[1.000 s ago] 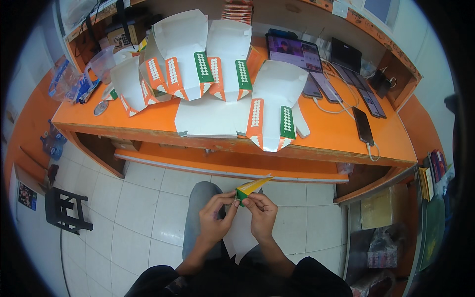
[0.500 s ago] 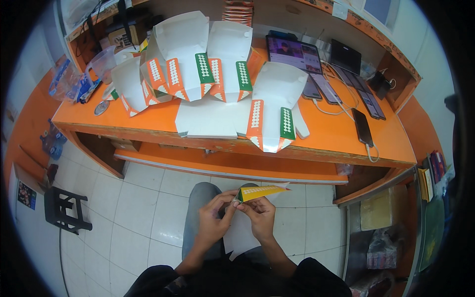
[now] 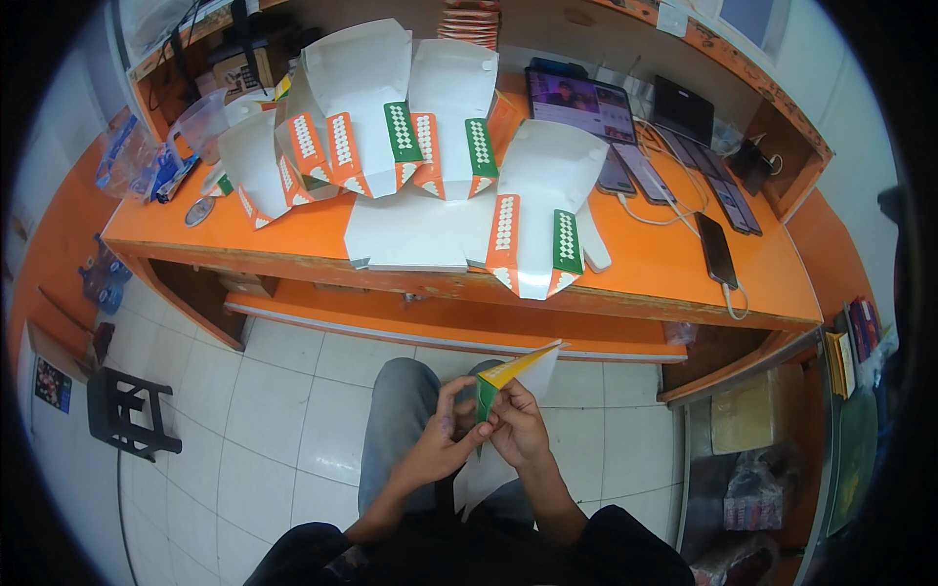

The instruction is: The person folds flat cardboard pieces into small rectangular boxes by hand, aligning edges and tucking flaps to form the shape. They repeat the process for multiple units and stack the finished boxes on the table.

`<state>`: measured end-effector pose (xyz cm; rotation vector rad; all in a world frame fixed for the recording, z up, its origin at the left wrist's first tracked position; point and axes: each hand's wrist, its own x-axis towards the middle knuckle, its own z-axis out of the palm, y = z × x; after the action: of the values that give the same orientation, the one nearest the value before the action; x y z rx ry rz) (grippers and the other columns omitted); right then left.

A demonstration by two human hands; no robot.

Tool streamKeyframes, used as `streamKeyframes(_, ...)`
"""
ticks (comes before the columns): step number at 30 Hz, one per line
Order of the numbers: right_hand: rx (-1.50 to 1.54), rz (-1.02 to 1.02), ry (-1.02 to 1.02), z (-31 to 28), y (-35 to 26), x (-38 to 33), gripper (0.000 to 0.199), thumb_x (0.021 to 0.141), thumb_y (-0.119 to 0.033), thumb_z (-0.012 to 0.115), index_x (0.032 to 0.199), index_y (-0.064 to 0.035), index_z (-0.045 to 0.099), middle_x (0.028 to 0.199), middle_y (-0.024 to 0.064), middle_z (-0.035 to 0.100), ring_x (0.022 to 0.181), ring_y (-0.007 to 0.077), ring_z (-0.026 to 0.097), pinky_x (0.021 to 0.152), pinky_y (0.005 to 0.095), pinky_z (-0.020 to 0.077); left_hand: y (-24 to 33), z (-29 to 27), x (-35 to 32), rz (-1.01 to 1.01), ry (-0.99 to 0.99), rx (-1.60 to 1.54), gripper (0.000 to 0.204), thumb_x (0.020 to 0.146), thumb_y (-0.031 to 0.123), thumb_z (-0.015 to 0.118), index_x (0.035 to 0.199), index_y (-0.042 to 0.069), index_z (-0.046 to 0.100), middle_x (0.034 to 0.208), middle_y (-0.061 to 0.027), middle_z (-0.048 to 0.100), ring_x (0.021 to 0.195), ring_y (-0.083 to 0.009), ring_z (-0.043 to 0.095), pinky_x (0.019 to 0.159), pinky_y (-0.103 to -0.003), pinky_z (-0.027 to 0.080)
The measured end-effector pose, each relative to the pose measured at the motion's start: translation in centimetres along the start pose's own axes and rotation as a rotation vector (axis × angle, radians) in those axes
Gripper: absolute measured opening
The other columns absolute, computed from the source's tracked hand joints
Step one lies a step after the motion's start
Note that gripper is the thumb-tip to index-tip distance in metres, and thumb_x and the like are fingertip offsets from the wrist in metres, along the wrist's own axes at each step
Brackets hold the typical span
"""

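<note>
Above my lap, I hold a part-folded paper box [image 3: 487, 394] with yellow and green outer panels and a white inside. My left hand [image 3: 442, 447] is closed on its green end, thumb and fingers around the corner. My right hand [image 3: 523, 436] grips the same corner from the other side. A white panel of the box extends up and away to the right, and another white part hangs down between my wrists. Ahead on the counter [image 3: 293, 232] stand several open-lidded boxes [image 3: 532, 210] with orange and green sides. Beside them lies a stack of flat white cartons [image 3: 422, 234].
At the counter's right are a lit tablet [image 3: 581, 103], several phones [image 3: 716, 249] and white cables. A clear plastic cup [image 3: 202, 127] stands at the left. A black stool [image 3: 132, 410] is on the tiled floor. Shelves with a plastic-wrapped bundle [image 3: 754, 503] are at my right.
The box has turned in my hands: its yellow panel now points more upward and its green end faces me more. My fingers have shifted around the corner.
</note>
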<state>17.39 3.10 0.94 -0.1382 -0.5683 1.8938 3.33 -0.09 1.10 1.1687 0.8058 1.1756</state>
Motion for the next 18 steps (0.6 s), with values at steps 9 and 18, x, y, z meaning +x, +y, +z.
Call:
streamKeyframes(9,-1.223,-0.072,0.04,2.2,0.8,0.1,0.043,0.088,-0.002,0.063,0.13,-0.0053,0.055,0.099,0.0054,0.057,0.075,0.0057,0.051,0.062,0.0197,0.0433,-0.7,-2.5,0.7,-0.202,0.295,-0.191,0.044,0.098,0.032,0.053,0.128,0.005,0.038,0.107,-0.0101,0.06,0.092,-0.0106,0.058,0.075,-0.022,0.048)
streamKeyframes(18,-1.474,0.002,-0.039,0.3,1.3,-0.5,0.079,0.068,-0.014,0.084,0.137,-0.0111,0.045,0.114,0.008,0.044,0.084,0.0157,0.049,0.069,0.0262,0.045,0.6,-2.3,1.3,-0.024,0.351,0.09,0.055,0.092,0.02,0.064,0.133,0.0,0.033,0.107,-0.0183,0.065,0.093,-0.017,0.063,0.078,-0.027,0.05)
